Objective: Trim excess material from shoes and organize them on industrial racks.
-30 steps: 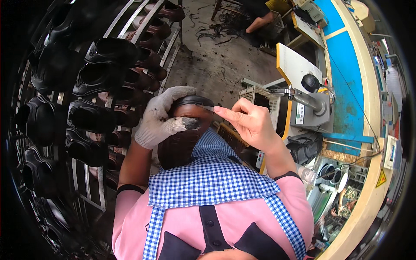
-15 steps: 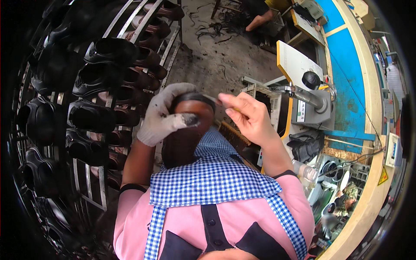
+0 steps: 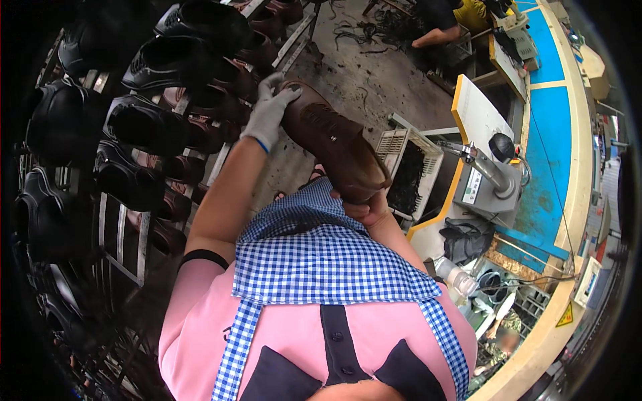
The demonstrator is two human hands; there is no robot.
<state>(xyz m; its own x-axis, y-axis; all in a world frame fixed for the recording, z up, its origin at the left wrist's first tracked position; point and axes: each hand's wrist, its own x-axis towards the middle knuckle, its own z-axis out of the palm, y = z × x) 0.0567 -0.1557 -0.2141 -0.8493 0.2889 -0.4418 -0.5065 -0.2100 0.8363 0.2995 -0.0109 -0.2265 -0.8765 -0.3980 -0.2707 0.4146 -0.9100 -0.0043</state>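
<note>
A brown lace-up leather shoe (image 3: 331, 137) is held in front of my body, its toe pointing away to the upper left and its opening toward me. My left hand (image 3: 269, 115), in a pale grey knitted glove, has its fingers closed at the toe's left edge; part of the grip is hidden. Under the heel, my bare right hand (image 3: 366, 210) is wrapped round the shoe, with most of its fingers behind it. The laces and the tan lining of the shoe show.
At left, a metal rack (image 3: 122, 230) carries several black and brown shoes. To the right stand a white crate (image 3: 431, 162) of dark scraps, a grey machine (image 3: 491, 180) with a yellow-edged board, and a blue-topped bench (image 3: 545, 134). Another person's arm (image 3: 438, 37) shows at the far side.
The shoe has turned from sole side to upper side and moved farther right. My right hand, formerly beside it with fingers pinched, now holds the heel. My left hand has shifted to the toe.
</note>
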